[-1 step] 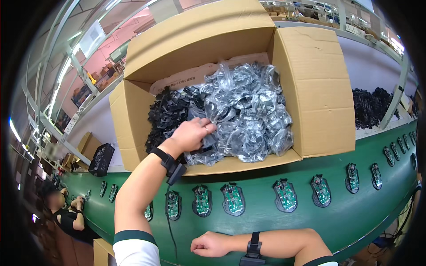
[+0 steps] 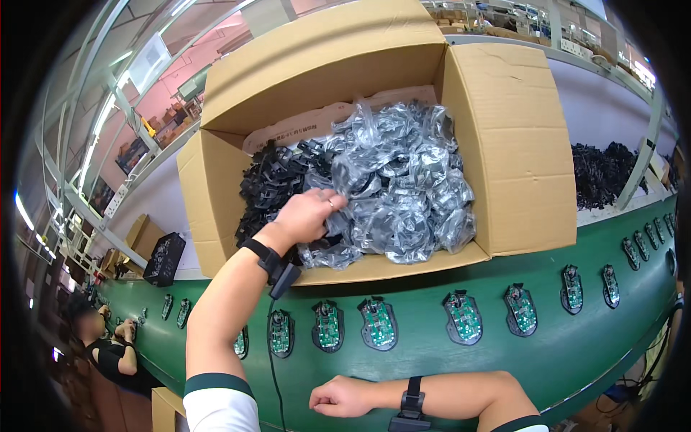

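My left hand point(image 2: 308, 214) reaches into a big open cardboard box point(image 2: 522, 151). Its fingers are closed on the edge of a clear plastic bag point(image 2: 349, 173), one of a heap of bags with dark parts inside. Just left of the fingers lies a pile of loose black plastic parts point(image 2: 270, 183). My right hand point(image 2: 342, 397) is curled into a loose fist near the front of the green worktop, and nothing shows in it. Beyond it, mouse bases with green circuit boards point(image 2: 378, 323) stand in a row.
The green worktop point(image 2: 417, 363) runs across in front of me. A black bin point(image 2: 165, 259) stands left of the box, and more black parts point(image 2: 604, 173) are heaped at the right. A co-worker point(image 2: 108, 345) sits at the far left. A thin cable point(image 2: 276, 374) hangs from my left wrist strap.
My left hand has shifted slightly left and up, and the plastic at its fingertips has moved a little. My right hand has stayed where it was.
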The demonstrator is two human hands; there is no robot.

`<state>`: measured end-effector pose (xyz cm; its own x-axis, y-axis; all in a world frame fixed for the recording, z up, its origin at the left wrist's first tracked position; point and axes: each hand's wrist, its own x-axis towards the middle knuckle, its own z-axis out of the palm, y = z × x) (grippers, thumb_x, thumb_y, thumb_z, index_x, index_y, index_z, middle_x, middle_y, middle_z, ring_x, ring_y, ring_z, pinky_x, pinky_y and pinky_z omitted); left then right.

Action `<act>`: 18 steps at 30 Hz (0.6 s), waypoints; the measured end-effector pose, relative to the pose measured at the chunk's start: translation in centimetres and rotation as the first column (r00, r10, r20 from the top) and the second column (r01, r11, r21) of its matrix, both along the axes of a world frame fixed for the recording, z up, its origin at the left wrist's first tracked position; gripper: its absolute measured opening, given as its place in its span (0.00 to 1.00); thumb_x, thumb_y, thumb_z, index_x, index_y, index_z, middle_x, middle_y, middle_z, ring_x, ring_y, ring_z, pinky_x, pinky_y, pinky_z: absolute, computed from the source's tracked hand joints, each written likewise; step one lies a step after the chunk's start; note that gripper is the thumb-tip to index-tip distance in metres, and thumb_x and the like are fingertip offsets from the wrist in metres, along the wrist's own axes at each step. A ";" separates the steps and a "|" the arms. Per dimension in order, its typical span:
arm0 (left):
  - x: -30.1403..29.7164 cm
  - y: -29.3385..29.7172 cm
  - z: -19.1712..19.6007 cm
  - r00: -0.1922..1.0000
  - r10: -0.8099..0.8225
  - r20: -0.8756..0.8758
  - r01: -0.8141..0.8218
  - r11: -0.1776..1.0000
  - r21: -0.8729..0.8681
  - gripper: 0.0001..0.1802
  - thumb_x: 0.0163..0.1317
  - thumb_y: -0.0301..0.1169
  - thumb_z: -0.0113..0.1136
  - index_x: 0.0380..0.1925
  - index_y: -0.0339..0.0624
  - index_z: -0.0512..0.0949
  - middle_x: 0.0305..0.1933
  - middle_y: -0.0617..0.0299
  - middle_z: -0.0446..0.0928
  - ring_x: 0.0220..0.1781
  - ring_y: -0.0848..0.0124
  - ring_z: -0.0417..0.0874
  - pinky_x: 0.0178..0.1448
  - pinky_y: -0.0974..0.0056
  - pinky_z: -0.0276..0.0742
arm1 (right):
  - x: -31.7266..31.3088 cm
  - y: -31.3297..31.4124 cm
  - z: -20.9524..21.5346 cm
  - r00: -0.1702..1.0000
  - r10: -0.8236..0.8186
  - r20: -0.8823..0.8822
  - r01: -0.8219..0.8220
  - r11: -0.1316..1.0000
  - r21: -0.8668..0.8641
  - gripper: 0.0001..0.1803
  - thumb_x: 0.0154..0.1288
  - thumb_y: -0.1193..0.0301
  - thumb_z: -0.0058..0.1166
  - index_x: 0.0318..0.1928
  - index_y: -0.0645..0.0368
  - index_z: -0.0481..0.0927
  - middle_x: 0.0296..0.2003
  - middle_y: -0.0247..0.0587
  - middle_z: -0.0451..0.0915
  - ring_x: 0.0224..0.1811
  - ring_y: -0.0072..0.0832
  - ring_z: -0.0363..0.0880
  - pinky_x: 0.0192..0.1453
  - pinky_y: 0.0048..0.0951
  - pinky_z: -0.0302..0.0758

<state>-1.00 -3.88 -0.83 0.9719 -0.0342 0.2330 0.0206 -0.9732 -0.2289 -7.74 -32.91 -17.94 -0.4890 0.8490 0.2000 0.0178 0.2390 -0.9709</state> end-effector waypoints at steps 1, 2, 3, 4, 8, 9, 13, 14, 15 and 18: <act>0.0 0.4 0.3 0.994 -0.019 0.108 0.024 0.998 -0.050 0.24 0.47 0.25 0.67 0.48 0.44 0.79 0.48 0.50 0.83 0.52 0.50 0.83 0.53 0.53 0.82 | 0.1 0.0 0.1 1.000 0.013 0.005 -0.013 1.000 -0.004 0.13 0.71 0.66 0.55 0.46 0.63 0.82 0.30 0.41 0.85 0.30 0.29 0.83 0.37 0.32 0.79; 0.0 0.7 0.6 0.990 0.057 0.130 -0.037 0.988 -0.151 0.22 0.48 0.25 0.67 0.46 0.44 0.79 0.43 0.49 0.83 0.48 0.49 0.84 0.51 0.51 0.82 | 0.2 0.0 0.1 1.000 0.026 0.009 -0.026 1.000 -0.008 0.13 0.71 0.66 0.55 0.47 0.63 0.82 0.31 0.40 0.85 0.31 0.27 0.83 0.37 0.30 0.79; 0.2 0.6 1.1 0.981 0.133 0.145 -0.093 0.963 -0.253 0.20 0.48 0.24 0.66 0.44 0.43 0.79 0.38 0.48 0.84 0.44 0.48 0.85 0.48 0.50 0.82 | 0.4 0.0 0.0 1.000 0.026 -0.003 -0.026 0.999 -0.028 0.13 0.72 0.66 0.55 0.48 0.63 0.82 0.31 0.39 0.85 0.30 0.25 0.82 0.37 0.29 0.79; 0.3 0.4 1.7 0.961 0.115 0.250 -0.040 0.957 -0.286 0.14 0.50 0.25 0.67 0.39 0.42 0.79 0.32 0.46 0.82 0.38 0.45 0.85 0.44 0.50 0.81 | 0.6 0.0 -0.2 0.999 0.027 -0.016 -0.028 0.998 -0.047 0.13 0.72 0.66 0.55 0.48 0.62 0.82 0.31 0.38 0.85 0.30 0.24 0.82 0.37 0.28 0.79; -1.5 1.8 2.7 0.922 0.202 0.331 -0.057 0.915 -0.399 0.13 0.52 0.23 0.67 0.39 0.40 0.82 0.33 0.49 0.84 0.35 0.55 0.87 0.43 0.59 0.81 | 0.8 -0.5 0.4 0.998 0.057 -0.016 -0.058 0.996 -0.070 0.13 0.73 0.66 0.55 0.49 0.62 0.82 0.31 0.35 0.84 0.30 0.20 0.80 0.36 0.26 0.77; -2.0 1.6 2.9 0.902 0.224 0.370 -0.037 0.893 -0.449 0.13 0.52 0.23 0.67 0.40 0.40 0.82 0.33 0.50 0.84 0.35 0.59 0.87 0.43 0.60 0.81 | 1.0 -0.6 0.5 0.998 0.054 -0.016 -0.055 0.996 -0.075 0.13 0.73 0.66 0.55 0.49 0.62 0.82 0.31 0.34 0.84 0.30 0.19 0.80 0.36 0.25 0.77; -6.7 0.1 4.2 0.826 0.379 0.417 -0.014 0.754 -0.657 0.11 0.55 0.23 0.69 0.39 0.37 0.83 0.36 0.59 0.87 0.40 0.75 0.85 0.48 0.67 0.80 | 1.3 -0.8 0.9 0.999 0.045 -0.012 -0.046 0.993 -0.104 0.12 0.72 0.66 0.56 0.48 0.61 0.83 0.30 0.33 0.84 0.29 0.19 0.80 0.36 0.26 0.77; -8.3 -1.1 4.5 0.813 0.400 0.423 0.012 0.714 -0.700 0.10 0.56 0.23 0.69 0.39 0.37 0.83 0.38 0.59 0.87 0.41 0.75 0.85 0.49 0.67 0.80 | 1.5 -0.9 0.9 1.000 0.025 0.000 -0.025 0.994 -0.106 0.12 0.71 0.66 0.56 0.48 0.61 0.83 0.30 0.34 0.84 0.30 0.20 0.81 0.36 0.26 0.78; -10.5 -2.4 4.7 0.795 0.429 0.429 0.033 0.675 -0.737 0.10 0.56 0.22 0.69 0.39 0.37 0.83 0.40 0.60 0.87 0.42 0.75 0.84 0.50 0.67 0.80 | 1.5 -1.0 1.0 1.000 0.018 0.012 -0.016 0.994 -0.105 0.12 0.70 0.67 0.57 0.47 0.61 0.83 0.30 0.36 0.85 0.30 0.21 0.82 0.37 0.27 0.78; -18.7 -5.5 3.4 0.771 0.479 0.420 0.135 0.522 -0.842 0.10 0.57 0.19 0.68 0.39 0.36 0.81 0.44 0.57 0.86 0.44 0.74 0.84 0.54 0.64 0.81 | 1.7 -1.9 1.7 0.999 -0.013 0.052 0.017 0.998 -0.062 0.11 0.70 0.67 0.57 0.47 0.59 0.83 0.30 0.38 0.85 0.29 0.24 0.82 0.36 0.28 0.79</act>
